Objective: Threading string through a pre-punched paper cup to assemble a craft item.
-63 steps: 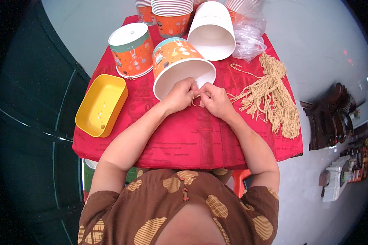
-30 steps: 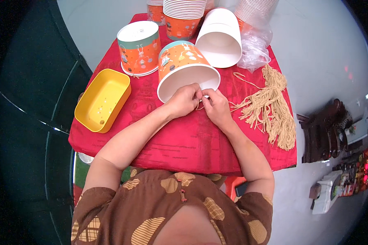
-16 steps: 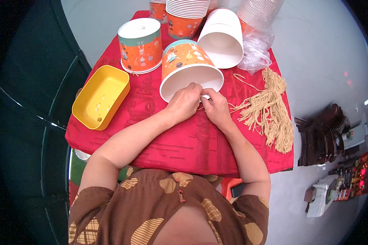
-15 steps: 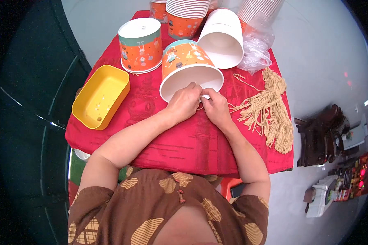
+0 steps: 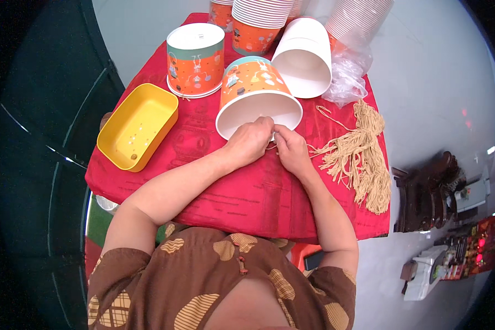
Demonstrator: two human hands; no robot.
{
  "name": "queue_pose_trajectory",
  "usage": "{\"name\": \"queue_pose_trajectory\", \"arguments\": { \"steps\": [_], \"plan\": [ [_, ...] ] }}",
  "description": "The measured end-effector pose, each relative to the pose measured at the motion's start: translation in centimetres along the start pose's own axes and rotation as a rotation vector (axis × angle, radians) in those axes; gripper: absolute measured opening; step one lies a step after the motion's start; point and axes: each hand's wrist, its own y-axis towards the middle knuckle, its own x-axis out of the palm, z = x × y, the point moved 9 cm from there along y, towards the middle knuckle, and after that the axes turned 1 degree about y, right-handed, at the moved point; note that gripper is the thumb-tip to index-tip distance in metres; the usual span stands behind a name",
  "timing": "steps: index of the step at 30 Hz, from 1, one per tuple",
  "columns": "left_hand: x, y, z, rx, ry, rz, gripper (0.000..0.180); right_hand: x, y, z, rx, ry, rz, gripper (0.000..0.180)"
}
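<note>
A: Where's the string?
B: Short string (image 5: 270, 146) pinched between left hand (image 5: 251, 140) and right hand (image 5: 290, 149), both grips closed on it, at the rim of the tipped paper bucket (image 5: 257, 93).
A: Containers?
B: Yellow tray (image 5: 138, 125) left, near the desk (image 5: 247, 192) edge, almost empty. String bundle (image 5: 363, 157) lies right.

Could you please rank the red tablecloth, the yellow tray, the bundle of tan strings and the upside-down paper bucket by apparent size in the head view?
1. Red tablecloth
2. Yellow tray and bundle of tan strings: look alike, unranked
3. Upside-down paper bucket: farther off, so unsure
</note>
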Motion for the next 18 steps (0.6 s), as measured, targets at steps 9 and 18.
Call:
{"name": "queue_pose_trajectory", "arguments": {
  "steps": [9, 18],
  "plan": [
    [-0.2, 0.0, 0.2, -0.005, -0.016, -0.019, 0.014, 0.4, 0.1, 0.7, 0.005, 0.115, -0.069, 0.018],
    [-0.5, 0.0, -1.3, -0.101, -0.199, -0.009, 0.007, 0.2, -0.1, 0.1, 0.0, 0.072, -0.08, 0.012]
  ]
}}
